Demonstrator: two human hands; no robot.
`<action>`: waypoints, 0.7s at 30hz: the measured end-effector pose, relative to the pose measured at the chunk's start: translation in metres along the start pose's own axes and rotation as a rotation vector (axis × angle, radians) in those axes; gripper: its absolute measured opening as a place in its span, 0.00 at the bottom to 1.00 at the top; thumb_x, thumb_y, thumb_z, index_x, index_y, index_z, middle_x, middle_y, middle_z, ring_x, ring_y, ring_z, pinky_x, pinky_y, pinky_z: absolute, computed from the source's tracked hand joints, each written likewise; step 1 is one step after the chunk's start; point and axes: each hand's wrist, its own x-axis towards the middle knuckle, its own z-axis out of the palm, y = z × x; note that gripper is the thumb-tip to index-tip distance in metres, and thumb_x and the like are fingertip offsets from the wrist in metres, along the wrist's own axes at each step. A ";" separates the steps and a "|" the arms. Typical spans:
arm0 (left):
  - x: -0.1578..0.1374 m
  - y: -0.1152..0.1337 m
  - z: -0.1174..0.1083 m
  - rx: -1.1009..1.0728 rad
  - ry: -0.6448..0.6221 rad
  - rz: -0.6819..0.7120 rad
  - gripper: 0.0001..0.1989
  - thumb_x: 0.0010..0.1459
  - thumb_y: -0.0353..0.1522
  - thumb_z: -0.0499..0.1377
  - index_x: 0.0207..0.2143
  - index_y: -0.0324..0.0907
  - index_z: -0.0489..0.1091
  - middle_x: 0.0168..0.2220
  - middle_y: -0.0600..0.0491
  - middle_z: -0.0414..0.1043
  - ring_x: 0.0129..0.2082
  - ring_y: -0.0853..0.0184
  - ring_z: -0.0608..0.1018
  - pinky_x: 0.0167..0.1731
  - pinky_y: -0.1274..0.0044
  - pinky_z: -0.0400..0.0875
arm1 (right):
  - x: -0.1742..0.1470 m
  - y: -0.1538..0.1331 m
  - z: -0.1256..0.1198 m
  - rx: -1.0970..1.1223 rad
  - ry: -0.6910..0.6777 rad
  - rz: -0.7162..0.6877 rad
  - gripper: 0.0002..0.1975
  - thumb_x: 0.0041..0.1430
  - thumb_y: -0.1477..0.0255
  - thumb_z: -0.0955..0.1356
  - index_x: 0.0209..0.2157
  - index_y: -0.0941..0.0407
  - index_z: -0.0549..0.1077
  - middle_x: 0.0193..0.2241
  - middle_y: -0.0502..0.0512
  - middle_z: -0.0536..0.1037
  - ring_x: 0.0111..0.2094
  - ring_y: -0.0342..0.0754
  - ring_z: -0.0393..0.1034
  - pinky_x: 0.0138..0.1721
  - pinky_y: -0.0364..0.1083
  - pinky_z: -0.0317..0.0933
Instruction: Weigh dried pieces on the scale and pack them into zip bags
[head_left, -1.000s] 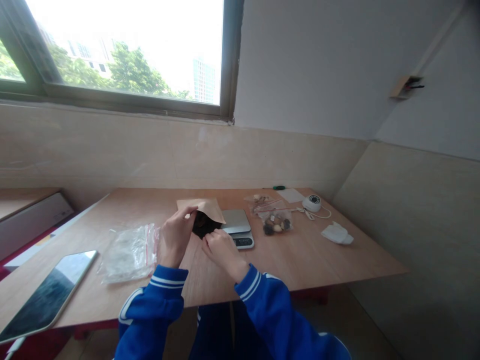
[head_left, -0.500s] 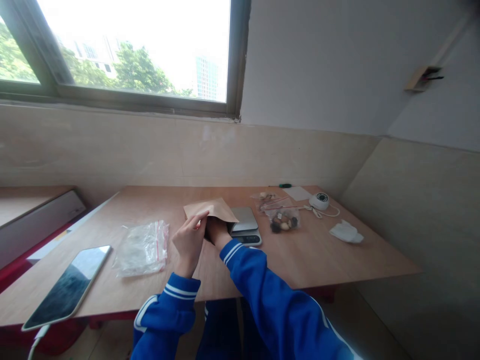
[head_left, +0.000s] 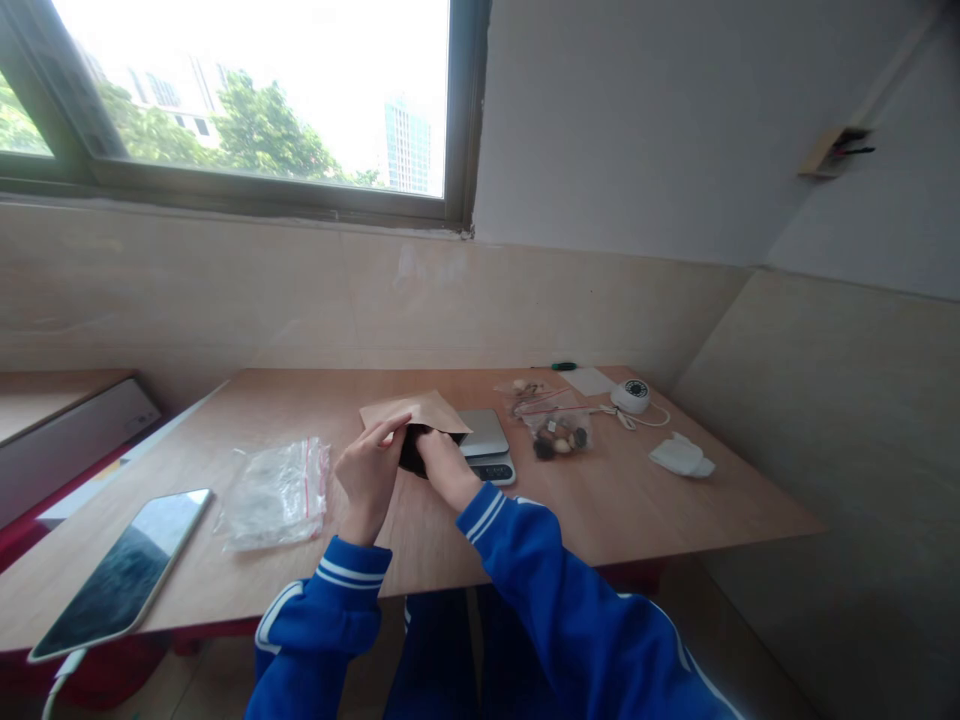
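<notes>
A brown paper bag (head_left: 420, 410) lies on the table with its dark mouth turned towards me. My left hand (head_left: 369, 478) pinches the upper edge of that mouth, thumb and fingers closed on the paper. My right hand (head_left: 448, 468) reaches into the opening. Its fingers are hidden inside, so whether they hold anything cannot be seen. Just right of the bag, and partly covered by it, sits a kitchen scale (head_left: 486, 435) with a pale platform and a dark display strip. What the bag contains is out of sight.
Clear zip bags (head_left: 274, 495) and a phone (head_left: 124, 575) on a cable lie to the left. Right of the scale are clear bags with dark and pale lumps (head_left: 559, 437), a white paper (head_left: 587, 381), a screwdriver (head_left: 562, 366), a white round device (head_left: 631, 396) and a crumpled tissue (head_left: 682, 456).
My right hand has drawn partly back out of the bag, so more of it shows. My left hand still grips the rim. The whole view has shifted slightly.
</notes>
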 end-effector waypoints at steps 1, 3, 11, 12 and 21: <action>0.001 0.000 -0.001 0.002 -0.004 -0.004 0.10 0.58 0.37 0.58 0.39 0.52 0.78 0.34 0.54 0.79 0.30 0.65 0.77 0.25 0.78 0.57 | -0.003 -0.002 -0.003 -0.043 -0.022 0.019 0.17 0.59 0.87 0.59 0.45 0.63 0.73 0.41 0.65 0.78 0.44 0.54 0.73 0.47 0.49 0.65; 0.004 -0.001 -0.002 0.002 -0.016 -0.005 0.10 0.57 0.37 0.58 0.39 0.52 0.78 0.34 0.55 0.79 0.30 0.65 0.77 0.24 0.78 0.58 | -0.008 -0.005 -0.008 -0.136 -0.028 0.011 0.19 0.59 0.88 0.58 0.46 0.64 0.73 0.43 0.66 0.77 0.45 0.54 0.72 0.48 0.48 0.65; 0.017 -0.003 -0.008 0.045 -0.040 -0.021 0.11 0.56 0.40 0.59 0.38 0.51 0.78 0.32 0.55 0.80 0.31 0.67 0.78 0.26 0.79 0.63 | -0.041 0.001 -0.013 0.115 0.418 -0.273 0.17 0.64 0.80 0.61 0.52 0.56 0.71 0.46 0.58 0.77 0.48 0.50 0.69 0.52 0.49 0.65; 0.019 -0.003 -0.009 0.059 -0.046 -0.033 0.11 0.56 0.41 0.59 0.39 0.52 0.78 0.32 0.56 0.80 0.31 0.66 0.79 0.26 0.79 0.63 | -0.048 0.004 -0.015 0.200 0.525 -0.282 0.17 0.64 0.79 0.62 0.52 0.55 0.71 0.46 0.56 0.77 0.48 0.49 0.69 0.52 0.48 0.65; 0.027 -0.011 -0.014 0.110 -0.034 -0.140 0.11 0.56 0.41 0.59 0.39 0.53 0.78 0.33 0.55 0.80 0.32 0.65 0.79 0.26 0.78 0.62 | -0.056 0.088 0.013 0.754 0.885 0.347 0.20 0.60 0.63 0.65 0.49 0.60 0.73 0.47 0.63 0.77 0.46 0.53 0.73 0.46 0.52 0.69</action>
